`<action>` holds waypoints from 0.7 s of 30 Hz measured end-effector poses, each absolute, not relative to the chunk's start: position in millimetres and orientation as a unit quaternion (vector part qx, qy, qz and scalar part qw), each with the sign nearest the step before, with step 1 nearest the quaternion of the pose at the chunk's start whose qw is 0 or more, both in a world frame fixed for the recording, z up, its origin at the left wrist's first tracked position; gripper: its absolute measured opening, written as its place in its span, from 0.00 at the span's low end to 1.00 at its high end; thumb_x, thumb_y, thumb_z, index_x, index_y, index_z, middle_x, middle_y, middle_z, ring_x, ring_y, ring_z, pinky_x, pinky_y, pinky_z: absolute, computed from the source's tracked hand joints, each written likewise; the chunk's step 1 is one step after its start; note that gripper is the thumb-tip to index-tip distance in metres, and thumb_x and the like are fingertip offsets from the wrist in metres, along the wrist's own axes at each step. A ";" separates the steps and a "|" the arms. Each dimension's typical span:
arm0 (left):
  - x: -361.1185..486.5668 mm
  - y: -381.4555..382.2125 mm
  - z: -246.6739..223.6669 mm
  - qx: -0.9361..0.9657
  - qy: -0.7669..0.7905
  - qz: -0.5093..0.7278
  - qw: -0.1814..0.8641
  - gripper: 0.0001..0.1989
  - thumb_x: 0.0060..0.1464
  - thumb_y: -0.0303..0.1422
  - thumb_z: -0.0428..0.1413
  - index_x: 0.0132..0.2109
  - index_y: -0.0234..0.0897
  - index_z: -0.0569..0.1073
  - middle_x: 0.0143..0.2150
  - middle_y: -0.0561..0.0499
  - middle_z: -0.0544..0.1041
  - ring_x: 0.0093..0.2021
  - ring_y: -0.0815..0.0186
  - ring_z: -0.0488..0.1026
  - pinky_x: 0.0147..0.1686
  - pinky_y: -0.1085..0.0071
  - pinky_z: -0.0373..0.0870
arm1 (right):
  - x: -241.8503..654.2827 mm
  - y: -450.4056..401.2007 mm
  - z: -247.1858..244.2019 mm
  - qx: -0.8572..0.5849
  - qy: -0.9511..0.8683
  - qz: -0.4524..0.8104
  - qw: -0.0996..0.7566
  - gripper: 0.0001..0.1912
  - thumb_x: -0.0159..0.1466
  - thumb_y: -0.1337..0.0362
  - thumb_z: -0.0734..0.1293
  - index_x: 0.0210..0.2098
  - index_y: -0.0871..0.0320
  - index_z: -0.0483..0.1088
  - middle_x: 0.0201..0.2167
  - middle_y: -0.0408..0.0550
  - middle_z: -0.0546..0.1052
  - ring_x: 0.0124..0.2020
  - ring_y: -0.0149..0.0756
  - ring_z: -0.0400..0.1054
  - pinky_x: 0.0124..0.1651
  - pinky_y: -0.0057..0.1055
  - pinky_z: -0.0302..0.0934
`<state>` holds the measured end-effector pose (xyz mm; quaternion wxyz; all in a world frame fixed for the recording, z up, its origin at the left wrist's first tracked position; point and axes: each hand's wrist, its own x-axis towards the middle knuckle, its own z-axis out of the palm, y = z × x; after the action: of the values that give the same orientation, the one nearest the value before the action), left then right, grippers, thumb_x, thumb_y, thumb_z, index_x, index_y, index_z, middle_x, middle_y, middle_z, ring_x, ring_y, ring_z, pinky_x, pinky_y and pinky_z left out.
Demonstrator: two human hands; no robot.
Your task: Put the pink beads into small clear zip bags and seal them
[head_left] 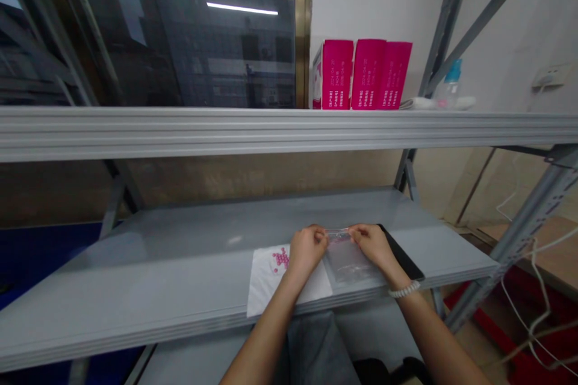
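My left hand (309,246) pinches the upper left edge of a small clear plastic bag (350,263). At its upper right edge, my right hand (370,242) is closed on the same bag, so the top edge is stretched between my fingers. Whether the bag's mouth is parted I cannot tell. Some pink shows near the bag's top. Left of the bag, partly under my left forearm, a white cloth or tissue (258,277) lies flat. Several small round pink beads or pills (280,259) are clustered on it, close to my left hand.
A black flat object (404,255) lies on the grey shelf board (189,264), beside my right forearm. Pink boxes (338,75) and a clear bottle with a blue top (449,87) stand on the upper shelf. White cables (537,289) hang at the right.
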<state>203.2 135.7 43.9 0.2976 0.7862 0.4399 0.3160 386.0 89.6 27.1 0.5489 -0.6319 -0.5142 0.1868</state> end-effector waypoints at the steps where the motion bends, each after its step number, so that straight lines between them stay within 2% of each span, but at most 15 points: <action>1: 202.2 134.2 43.7 0.792 0.439 0.308 0.294 0.09 0.63 0.36 0.58 0.44 0.33 0.76 0.40 0.50 0.79 0.39 0.64 0.78 0.44 0.59 0.76 | 387.0 90.0 24.9 -0.633 -0.515 0.185 0.548 0.12 0.54 0.60 0.66 0.20 0.59 0.77 0.17 0.48 0.77 0.23 0.40 0.70 0.30 0.32 0.60; 5: 203.9 128.2 43.8 0.808 0.428 0.288 0.285 0.10 0.63 0.36 0.59 0.46 0.33 0.76 0.38 0.51 0.80 0.38 0.64 0.79 0.44 0.59 0.76 | 392.5 89.8 19.6 -0.627 -0.505 0.186 0.563 0.12 0.53 0.60 0.66 0.24 0.60 0.79 0.20 0.49 0.78 0.26 0.41 0.71 0.33 0.33 0.61; 7: 206.2 126.3 42.8 0.808 0.428 0.293 0.280 0.11 0.60 0.34 0.60 0.48 0.33 0.76 0.36 0.50 0.81 0.38 0.62 0.79 0.45 0.59 0.75 | 396.9 87.3 18.3 -0.622 -0.491 0.190 0.580 0.13 0.53 0.58 0.67 0.26 0.61 0.80 0.20 0.50 0.78 0.25 0.41 0.71 0.32 0.33 0.62; 9: 207.6 124.8 40.9 0.802 0.432 0.310 0.274 0.16 0.58 0.31 0.61 0.53 0.32 0.76 0.36 0.47 0.83 0.38 0.59 0.80 0.45 0.60 0.74 | 401.6 82.4 16.5 -0.615 -0.470 0.193 0.603 0.16 0.52 0.56 0.67 0.29 0.62 0.80 0.21 0.50 0.78 0.23 0.39 0.69 0.29 0.32 0.62; 13: 205.1 118.1 37.0 0.783 0.435 0.362 0.258 0.25 0.55 0.31 0.60 0.60 0.28 0.71 0.49 0.37 0.81 0.41 0.55 0.80 0.47 0.61 0.72 | 406.1 66.5 9.1 -0.591 -0.419 0.186 0.664 0.19 0.54 0.53 0.66 0.34 0.62 0.80 0.26 0.50 0.79 0.25 0.37 0.70 0.30 0.32 0.64; 15: 200.2 110.5 36.7 0.777 0.427 0.387 0.253 0.25 0.55 0.32 0.59 0.59 0.29 0.71 0.49 0.38 0.81 0.40 0.57 0.80 0.47 0.61 0.72 | 404.4 56.7 4.7 -0.579 -0.392 0.173 0.694 0.19 0.55 0.53 0.66 0.35 0.62 0.79 0.27 0.50 0.79 0.26 0.38 0.70 0.32 0.33 0.65; 21: 157.5 71.8 39.0 0.750 0.405 0.477 0.216 0.15 0.59 0.34 0.53 0.51 0.35 0.75 0.39 0.46 0.81 0.37 0.61 0.76 0.42 0.66 0.72 | 392.4 18.1 -10.1 -0.572 -0.321 0.094 0.749 0.15 0.56 0.55 0.67 0.35 0.59 0.78 0.27 0.48 0.78 0.29 0.38 0.69 0.36 0.34 0.64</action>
<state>157.5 71.8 39.0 0.2155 0.7496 0.4054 0.4767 392.4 18.1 -10.1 0.7491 -0.5718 -0.3209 0.0942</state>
